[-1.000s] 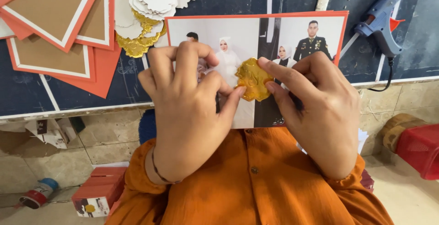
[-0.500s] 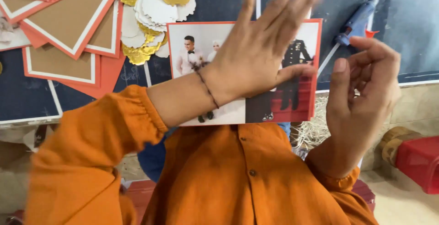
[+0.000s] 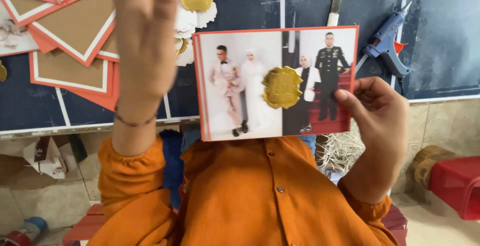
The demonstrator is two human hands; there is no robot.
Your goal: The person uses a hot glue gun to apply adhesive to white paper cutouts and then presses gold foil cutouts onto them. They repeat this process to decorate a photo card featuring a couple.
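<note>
The right hand (image 3: pixel 377 118) holds the red-bordered photo card with a scalloped gold foil seal (image 3: pixel 277 83) by its right edge, grip pinched thumb on front. The left hand (image 3: pixel 142 36) is raised, fingers spread and holding nothing, above the orange shirt (image 3: pixel 250 196). A blue glue gun (image 3: pixel 387 43) lies on the dark bench (image 3: pixel 250 1) nearby.

Bright, even daylight with soft shadows; only the raised left hand (image 3: pixel 145 36) is motion-blurred.

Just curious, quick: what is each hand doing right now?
Left hand: open, raised, holding nothing.
Right hand: closed on the photo card.
</note>
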